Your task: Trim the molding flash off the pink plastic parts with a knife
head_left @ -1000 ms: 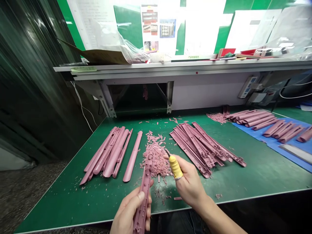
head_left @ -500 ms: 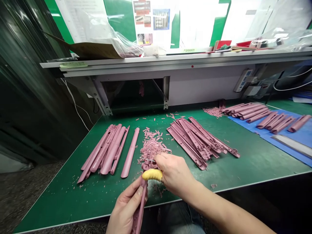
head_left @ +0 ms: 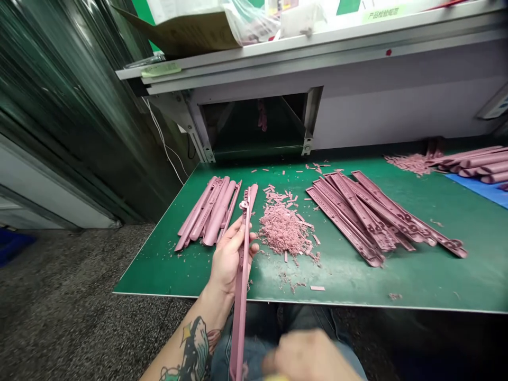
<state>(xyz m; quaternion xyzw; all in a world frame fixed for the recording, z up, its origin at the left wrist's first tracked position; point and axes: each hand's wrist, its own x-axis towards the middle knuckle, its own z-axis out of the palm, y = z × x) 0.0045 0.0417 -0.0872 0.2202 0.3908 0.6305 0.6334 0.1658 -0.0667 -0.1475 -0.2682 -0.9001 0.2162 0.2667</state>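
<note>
My left hand [head_left: 230, 254] is wrapped round a long pink plastic part [head_left: 241, 296], tilted up over the table's front edge with its far end near the left pile. Low in the view, over my lap, my right hand [head_left: 313, 357] is smeared by motion; its fingers and anything in them cannot be made out. A bit of yellow finger cover shows at the bottom edge. Beside my left hand lies a heap of pink shavings and small strips [head_left: 283, 227]. Smooth pink parts [head_left: 216, 211] lie to the left, and a pile of ribbed pink parts [head_left: 357, 214] lies to the right.
The green table [head_left: 397, 286] has loose scraps along its front. A metal shelf [head_left: 278, 61] runs above the back, carrying a cardboard piece [head_left: 194, 34] and plastic bags. Below it opens a chute [head_left: 257, 127]. More pink parts [head_left: 482, 161] lie on a blue sheet [head_left: 484, 189] at far right.
My view has turned left and down. My left hand has swung the pink part toward the left pile. My right hand, earlier working a thin blade at the part's end, has dropped to my lap.
</note>
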